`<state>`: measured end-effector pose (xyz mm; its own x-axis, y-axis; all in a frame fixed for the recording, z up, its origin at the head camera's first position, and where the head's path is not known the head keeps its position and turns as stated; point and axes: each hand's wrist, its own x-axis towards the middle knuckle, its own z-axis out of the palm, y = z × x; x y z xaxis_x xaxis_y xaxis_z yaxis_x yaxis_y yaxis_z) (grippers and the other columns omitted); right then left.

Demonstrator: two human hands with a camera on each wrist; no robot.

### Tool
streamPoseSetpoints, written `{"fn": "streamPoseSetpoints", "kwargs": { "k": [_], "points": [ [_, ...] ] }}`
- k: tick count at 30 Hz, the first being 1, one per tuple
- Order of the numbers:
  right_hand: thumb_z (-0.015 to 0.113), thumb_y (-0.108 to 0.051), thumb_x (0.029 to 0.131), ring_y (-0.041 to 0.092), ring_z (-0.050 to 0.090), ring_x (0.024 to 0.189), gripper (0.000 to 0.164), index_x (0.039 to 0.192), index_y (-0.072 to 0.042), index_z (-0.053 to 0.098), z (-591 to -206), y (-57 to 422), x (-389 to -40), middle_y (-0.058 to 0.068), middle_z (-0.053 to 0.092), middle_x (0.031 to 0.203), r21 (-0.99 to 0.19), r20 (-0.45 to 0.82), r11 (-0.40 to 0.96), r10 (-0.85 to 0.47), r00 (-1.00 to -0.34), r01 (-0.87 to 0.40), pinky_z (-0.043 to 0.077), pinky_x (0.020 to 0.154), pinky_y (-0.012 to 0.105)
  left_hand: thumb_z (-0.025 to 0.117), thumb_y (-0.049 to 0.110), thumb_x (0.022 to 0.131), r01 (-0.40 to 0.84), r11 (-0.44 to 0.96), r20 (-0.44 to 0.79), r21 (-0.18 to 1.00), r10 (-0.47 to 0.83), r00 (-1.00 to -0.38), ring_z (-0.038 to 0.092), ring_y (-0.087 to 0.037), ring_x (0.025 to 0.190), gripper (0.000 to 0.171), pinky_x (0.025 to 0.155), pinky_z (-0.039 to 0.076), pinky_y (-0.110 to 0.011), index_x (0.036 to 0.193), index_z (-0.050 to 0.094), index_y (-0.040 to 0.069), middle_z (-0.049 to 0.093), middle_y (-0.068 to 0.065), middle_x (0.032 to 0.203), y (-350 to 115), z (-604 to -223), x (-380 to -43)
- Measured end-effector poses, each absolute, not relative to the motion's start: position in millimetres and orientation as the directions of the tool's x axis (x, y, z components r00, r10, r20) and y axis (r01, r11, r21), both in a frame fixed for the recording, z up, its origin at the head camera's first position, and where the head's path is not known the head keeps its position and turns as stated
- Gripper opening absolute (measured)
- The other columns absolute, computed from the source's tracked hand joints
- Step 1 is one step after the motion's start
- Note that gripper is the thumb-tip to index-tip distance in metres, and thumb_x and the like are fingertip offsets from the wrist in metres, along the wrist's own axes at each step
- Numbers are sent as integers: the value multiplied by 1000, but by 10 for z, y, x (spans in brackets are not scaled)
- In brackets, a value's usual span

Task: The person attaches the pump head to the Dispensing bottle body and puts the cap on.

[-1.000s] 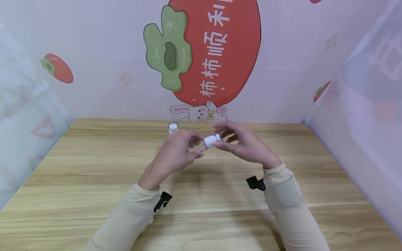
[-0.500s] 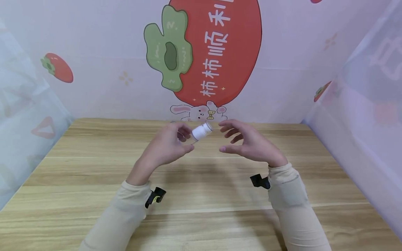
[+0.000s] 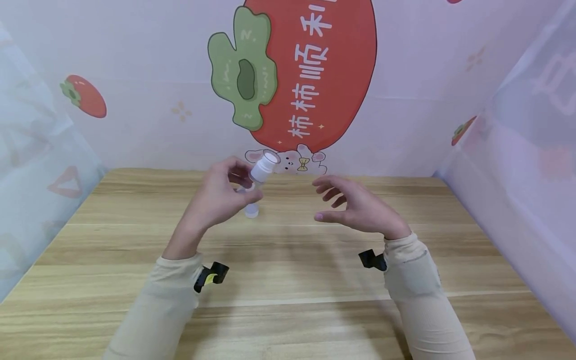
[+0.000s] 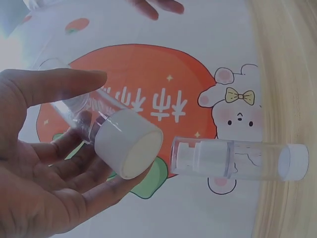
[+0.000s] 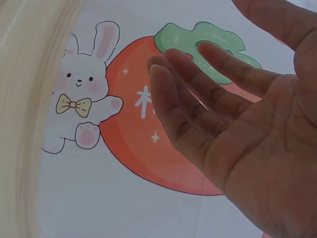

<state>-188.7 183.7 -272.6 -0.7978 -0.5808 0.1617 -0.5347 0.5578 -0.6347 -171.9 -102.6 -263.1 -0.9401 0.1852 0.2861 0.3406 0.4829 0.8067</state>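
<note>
My left hand (image 3: 218, 195) holds a small clear pump bottle (image 3: 262, 167) tilted above the table, between thumb and fingers. Its white pump end, under a clear cap, points up and away. In the left wrist view, the white base of that held bottle (image 4: 126, 144) shows beneath the fingers. A second pump bottle (image 4: 247, 159) of the same sort stands upright on the table; the head view shows its lower part (image 3: 251, 211) just behind the left hand. My right hand (image 3: 355, 207) hovers to the right, fingers loosely bent and apart, holding nothing.
A wooden table (image 3: 288, 300) stretches beneath both hands. Behind it hangs a white backdrop (image 3: 148, 125) printed with a large red persimmon and a rabbit. Pale sheets (image 3: 531, 165) close off the sides.
The right hand has let go of the bottle and drawn slightly right. The left hand has carried it left and tipped it more upright, bringing the standing bottle's lower part into view.
</note>
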Motion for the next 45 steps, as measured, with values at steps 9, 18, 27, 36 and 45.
{"fn": "streamPoseSetpoints", "kwargs": {
  "k": [9, 18, 27, 36, 45],
  "points": [
    [76, -33, 77, 12, 56, 102, 60, 129, -18, 49, -2750, 1834, -1901, -5, 55, 119, -597, 127, 603, -580, -805, -529, 49, 85, 31, 75, 9, 77, 290, 424, 286, 858, 74, -955, 59, -26, 92, 43, 82, 49, -37, 112, 53, -3, 57, -14, 105, -1157, -2616, -1749],
    [75, -36, 78, 14, 56, 103, 60, 129, -17, 50, -2758, 1823, -1910, -5, 55, 119, -570, 94, 629, -589, -803, -528, 49, 85, 32, 75, 10, 76, 195, 454, 204, 870, 29, -979, 59, -28, 98, 47, 83, 50, -38, 114, 51, -6, 56, -17, 107, -1314, -2671, -1825],
    [74, -36, 79, 17, 56, 103, 59, 129, -15, 50, -2760, 1816, -1898, -2, 55, 119, -546, 50, 658, -592, -804, -519, 49, 86, 37, 73, 5, 75, 124, 485, 124, 865, 33, -992, 57, -30, 98, 45, 83, 49, -39, 112, 50, -7, 56, -19, 107, -1404, -2797, -1928],
    [73, -33, 81, 16, 56, 101, 50, 124, -13, 55, -2772, 1807, -1913, -1, 58, 115, -492, 46, 689, -589, -807, -531, 49, 85, 39, 73, 4, 75, 36, 495, 35, 868, 13, -999, 52, -33, 105, 46, 88, 47, -45, 112, 48, -7, 54, -20, 112, -1479, -2963, -2042],
    [73, -28, 82, 13, 58, 87, 30, 105, -14, 62, -2791, 1793, -1923, -5, 62, 92, -496, 50, 696, -575, -817, -519, 49, 73, 30, 72, 0, 73, 3, 488, -4, 873, 12, -1000, 52, -34, 103, 44, 88, 46, -47, 110, 51, -7, 54, -21, 111, -1515, -3107, -2122]
  ]
}}
